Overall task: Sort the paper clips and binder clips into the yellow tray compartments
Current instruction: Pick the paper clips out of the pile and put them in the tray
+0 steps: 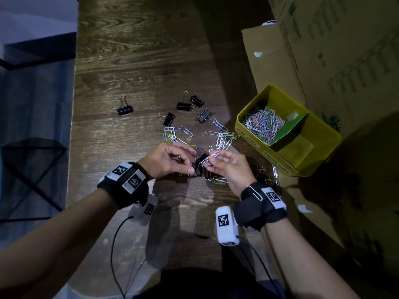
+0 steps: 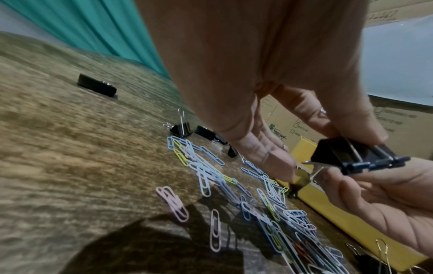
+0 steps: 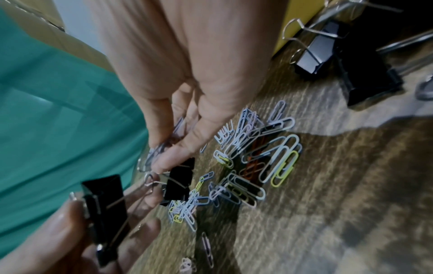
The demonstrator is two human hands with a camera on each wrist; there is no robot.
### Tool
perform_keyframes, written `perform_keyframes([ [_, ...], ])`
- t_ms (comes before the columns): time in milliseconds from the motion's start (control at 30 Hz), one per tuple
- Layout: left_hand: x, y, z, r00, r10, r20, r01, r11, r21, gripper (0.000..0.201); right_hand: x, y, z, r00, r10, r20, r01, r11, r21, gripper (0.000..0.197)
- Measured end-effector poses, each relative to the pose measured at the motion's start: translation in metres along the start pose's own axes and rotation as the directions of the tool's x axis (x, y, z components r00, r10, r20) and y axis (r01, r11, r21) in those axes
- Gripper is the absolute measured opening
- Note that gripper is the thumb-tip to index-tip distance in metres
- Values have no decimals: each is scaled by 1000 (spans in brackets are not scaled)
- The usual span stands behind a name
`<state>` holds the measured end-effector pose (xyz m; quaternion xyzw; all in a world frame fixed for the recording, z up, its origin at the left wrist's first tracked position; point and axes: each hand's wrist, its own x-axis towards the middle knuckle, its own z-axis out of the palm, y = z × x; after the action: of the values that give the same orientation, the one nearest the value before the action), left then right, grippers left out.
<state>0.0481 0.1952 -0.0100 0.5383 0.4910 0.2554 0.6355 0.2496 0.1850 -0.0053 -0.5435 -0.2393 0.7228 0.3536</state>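
Dim, hard shadows, blurred wrist views

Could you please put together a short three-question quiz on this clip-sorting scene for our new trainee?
1. True or false: the left hand grips a black binder clip.
2. Which compartment of the yellow tray holds the sorted paper clips? A) the far one, B) the near one, C) both.
3. Fill in: the right hand pinches a few ____ clips.

Key
1. True: thumb and fingers pinch it above the table.
2. A: the near compartment shows no paper clips.
3. Paper: pale wire clips sit between its fingers.
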Motion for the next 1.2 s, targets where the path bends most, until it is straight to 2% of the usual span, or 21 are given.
perform_keyframes([
  [67, -1, -2, -3, 999, 2, -36, -4, 997, -77, 38, 2, 0, 4, 1000, -21, 12, 21, 1000, 12, 14],
  [167, -1, 0, -7, 995, -55, -84, 30, 960, -278, 35, 4, 0, 9, 998, -57, 18, 57, 998, -3, 15],
  [267, -1, -1, -8, 995, -40, -93, 15, 965, -261, 28, 4, 1, 14, 994, -63, 89, 68, 996, -52, 18],
  [333, -2, 0, -6, 996, -34, -86, 10, 967, -255, 16, 4, 0, 18, 990, -45, 130, 51, 998, -39, 18],
  [400, -3, 0, -5, 991, -81, -103, 38, 928, -370, 11, 5, 0, 18, 990, -31, 141, 30, 1000, 7, 18],
  [467, -4, 1, -5, 987, -139, -84, 80, 864, -496, 19, 5, -1, 17, 989, -21, 148, 16, 999, 34, 17],
  [567, -7, -3, -6, 983, -170, -64, 113, 845, -523, 34, 4, -2, 17, 985, -6, 172, -3, 999, 51, 17],
  [733, -11, -3, -3, 979, -197, 56, 183, 717, -673, 32, 3, -2, 13, 979, 34, 199, -59, 991, 123, 20],
  [800, -11, -2, -2, 976, -207, 67, 196, 707, -680, 32, 2, -1, 13, 976, 37, 213, -58, 994, 92, 22],
  [900, -9, 0, 1, 974, -226, -1, 162, 703, -693, 35, 1, 0, 15, 985, -81, 150, 82, 997, 1, 21],
  [967, -8, 2, 2, 970, -237, -63, 123, 694, -710, 37, 0, 1, 17, 968, -232, 92, 241, 966, -91, 21],
  [1033, -7, 3, 0, 956, -259, -138, 85, 694, -714, 38, -5, 1, 19, 943, -323, 75, 331, 929, -164, 20],
  [1133, -4, -4, -15, 902, -304, -307, -30, 664, -747, 33, -9, 1, 17, 943, -328, 48, 331, 921, -206, 18],
  [1200, 1, -8, -32, 822, -293, -488, -60, 807, -587, 17, -4, 2, 8, 959, -284, 0, 262, 884, -388, 17],
])
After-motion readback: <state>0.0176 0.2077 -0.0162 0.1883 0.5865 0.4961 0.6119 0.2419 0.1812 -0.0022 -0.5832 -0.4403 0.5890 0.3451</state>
